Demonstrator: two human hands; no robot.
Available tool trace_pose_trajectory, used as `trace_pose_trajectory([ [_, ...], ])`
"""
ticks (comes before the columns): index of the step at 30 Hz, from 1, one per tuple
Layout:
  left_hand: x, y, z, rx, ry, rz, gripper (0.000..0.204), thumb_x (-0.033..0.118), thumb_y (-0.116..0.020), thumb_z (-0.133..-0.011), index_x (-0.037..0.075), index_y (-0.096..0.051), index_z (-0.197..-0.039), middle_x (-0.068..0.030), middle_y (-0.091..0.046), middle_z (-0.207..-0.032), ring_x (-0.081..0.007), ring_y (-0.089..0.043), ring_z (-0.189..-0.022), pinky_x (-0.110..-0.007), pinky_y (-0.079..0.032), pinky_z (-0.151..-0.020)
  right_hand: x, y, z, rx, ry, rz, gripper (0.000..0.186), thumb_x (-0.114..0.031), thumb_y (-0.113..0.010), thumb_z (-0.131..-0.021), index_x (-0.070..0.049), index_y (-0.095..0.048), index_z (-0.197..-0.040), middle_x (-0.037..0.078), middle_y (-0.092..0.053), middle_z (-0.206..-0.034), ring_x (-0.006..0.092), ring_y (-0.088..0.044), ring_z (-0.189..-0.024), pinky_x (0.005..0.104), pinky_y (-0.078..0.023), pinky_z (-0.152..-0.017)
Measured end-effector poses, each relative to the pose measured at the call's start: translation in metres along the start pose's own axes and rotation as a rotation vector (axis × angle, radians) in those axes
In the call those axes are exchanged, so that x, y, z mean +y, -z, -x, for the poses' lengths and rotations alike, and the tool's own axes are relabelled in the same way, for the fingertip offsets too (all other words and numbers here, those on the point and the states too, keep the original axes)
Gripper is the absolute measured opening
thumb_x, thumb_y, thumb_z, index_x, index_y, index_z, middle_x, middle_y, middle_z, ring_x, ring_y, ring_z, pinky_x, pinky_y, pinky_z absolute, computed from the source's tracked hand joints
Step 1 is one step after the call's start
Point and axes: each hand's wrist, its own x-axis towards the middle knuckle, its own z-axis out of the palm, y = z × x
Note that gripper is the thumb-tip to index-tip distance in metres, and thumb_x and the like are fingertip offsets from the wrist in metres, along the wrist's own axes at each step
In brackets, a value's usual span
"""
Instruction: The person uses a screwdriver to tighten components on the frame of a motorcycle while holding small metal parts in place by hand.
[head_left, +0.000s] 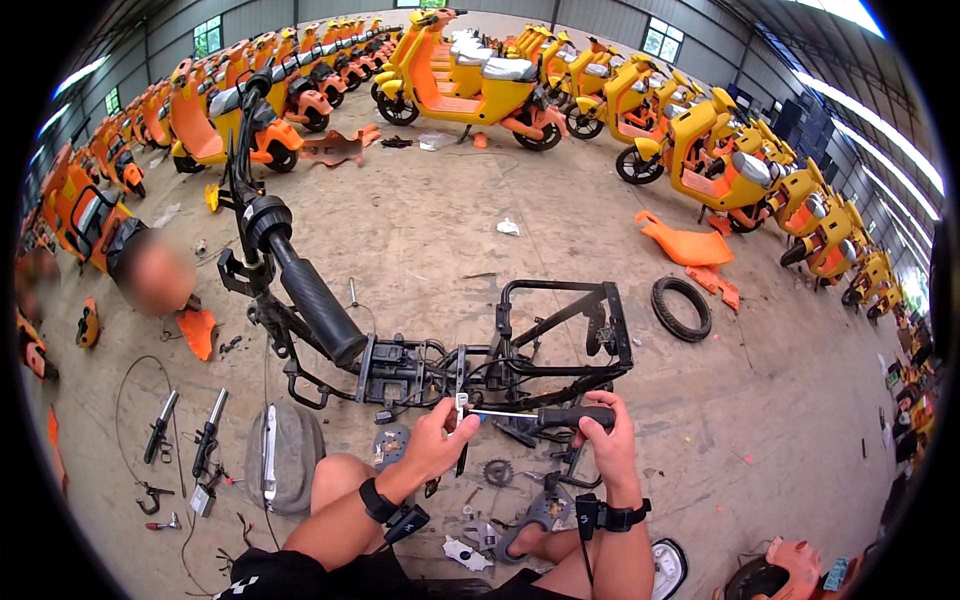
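Screwdriver (562,417) tight in right hand (612,447), white piece (462,400) tight in left hand (437,445), white-marked wrist box (407,523)

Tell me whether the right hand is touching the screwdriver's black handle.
Touching. The head view shows the right hand gripping the rear part of the screwdriver's black handle.
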Motion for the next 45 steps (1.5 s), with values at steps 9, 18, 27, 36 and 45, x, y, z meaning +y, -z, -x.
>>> trace_pose_trajectory([
  [9,0.001,0.003,-0.002,-0.065,0.005,-0.072,0.029,0.024,-0.060,-0.097,-0.002,-0.055,-0.110,-0.0075,-0.065,-0.084,-0.0128,-0.064,-0.076,-0.028,-0.052,-0.070,-0.001,0.000,0.000,0.058,-0.040,0.078,0.030,-0.010,-0.068,-0.089,-0.001,-0.057,-0.115,0.002,-0.063,-0.081,0.0037,-0.053,-0.057,0.0190,-0.041,-0.048],
  [18,0.010,0.007,0.002,-0.066,0.014,-0.108,0.030,0.024,-0.061,-0.096,-0.002,-0.055,-0.110,-0.0072,-0.065,-0.084,-0.0126,-0.063,-0.075,-0.028,-0.053,-0.071,-0.008,-0.007,-0.002,0.103,-0.158,0.118,0.030,-0.017,-0.069,-0.090,-0.004,-0.057,-0.114,0.001,-0.064,-0.077,0.0043,-0.054,-0.058,0.0199,-0.041,-0.046],
  [27,-0.008,0.005,0.000,-0.047,0.006,-0.093,0.026,0.024,-0.059,-0.097,0.000,-0.055,-0.108,-0.0058,-0.064,-0.084,-0.0116,-0.063,-0.075,-0.028,-0.053,-0.067,0.005,-0.001,-0.003,-0.029,-0.060,-0.019,0.053,-0.006,-0.064,-0.090,-0.010,-0.039,-0.136,0.011,-0.067,-0.093,0.0100,-0.060,-0.064,0.0219,-0.048,-0.053],
  [36,-0.001,0.000,0.000,0.002,-0.044,-0.057,0.028,0.025,-0.064,-0.094,0.000,-0.058,-0.104,-0.0030,-0.062,-0.073,-0.0090,-0.056,-0.065,-0.026,-0.045,-0.060,-0.004,0.000,-0.003,0.043,-0.114,0.065,0.047,-0.014,-0.069,-0.089,-0.007,-0.048,-0.131,0.002,-0.062,-0.082,0.0056,-0.052,-0.057,0.0203,-0.041,-0.047],
  [45,-0.001,0.004,0.000,-0.031,-0.013,0.021,0.027,0.026,-0.056,-0.097,0.000,-0.055,-0.105,-0.0067,-0.064,-0.081,-0.0119,-0.062,-0.073,-0.027,-0.052,-0.066,-0.004,-0.002,-0.001,-0.046,-0.020,-0.002,0.052,-0.004,-0.061,-0.090,-0.002,-0.042,-0.138,0.008,-0.066,-0.098,0.0089,-0.057,-0.065,0.0227,-0.048,-0.058],
])
